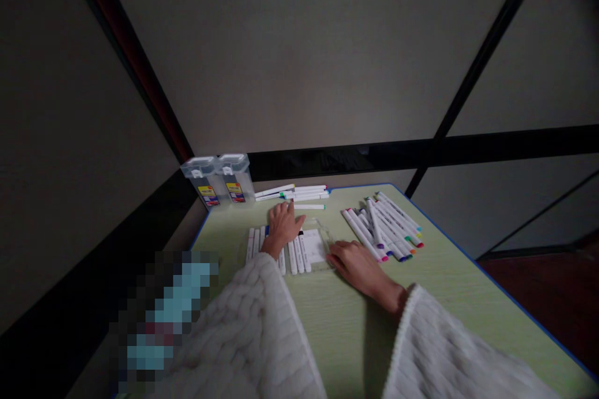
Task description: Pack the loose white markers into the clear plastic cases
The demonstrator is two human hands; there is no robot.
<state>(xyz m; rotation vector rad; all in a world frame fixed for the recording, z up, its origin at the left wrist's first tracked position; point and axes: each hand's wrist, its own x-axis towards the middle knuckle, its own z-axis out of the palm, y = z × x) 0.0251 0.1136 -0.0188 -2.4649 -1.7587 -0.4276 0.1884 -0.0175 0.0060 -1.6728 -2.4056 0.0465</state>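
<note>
At twelve o'clock on the partly filled clear case (314, 249) of white markers (299, 255), the left hand (282, 223) reaches, thumb apart, the right hand (353, 262) curls at three, neither grip clear, seemingly mid-loading, which calls for pinching the green-tipped marker (309, 207) beyond.

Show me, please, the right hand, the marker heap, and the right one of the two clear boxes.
Right hand (354, 263): head view, on the back of the hand.
Marker heap (375, 224): head view, on a white barrel near its middle.
Clear box (235, 192): head view, on its front label.
</note>
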